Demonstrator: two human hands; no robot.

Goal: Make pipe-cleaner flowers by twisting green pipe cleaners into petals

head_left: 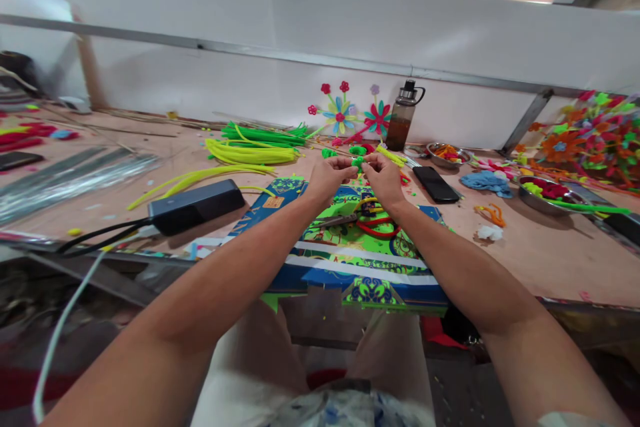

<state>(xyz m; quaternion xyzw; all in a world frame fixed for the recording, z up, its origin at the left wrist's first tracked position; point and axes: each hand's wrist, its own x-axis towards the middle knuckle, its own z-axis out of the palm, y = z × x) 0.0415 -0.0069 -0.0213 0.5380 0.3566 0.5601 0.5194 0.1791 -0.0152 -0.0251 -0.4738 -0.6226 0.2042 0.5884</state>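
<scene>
My left hand [327, 177] and my right hand [384, 179] meet above the far part of a blue and green patterned board. Between their fingertips is a small curled piece of green pipe cleaner [358, 162], pinched from both sides. Just beyond lie more green pipe cleaner curls [357, 150]. Under my hands, scissors [340, 220] rest on the patterned board [320, 273], beside a tool with red handles [383, 230]. To the left lie bundles of yellow-green pipe cleaners [250, 155] and green pipe cleaners [273, 135].
Pipe cleaner flowers [340, 117] and a dark bottle [400, 117] stand by the back wall. A phone [434, 184], a blue cloth [486, 183] and metal bowls [545, 203] lie to the right. A black box with cables [195, 208] sits at the left.
</scene>
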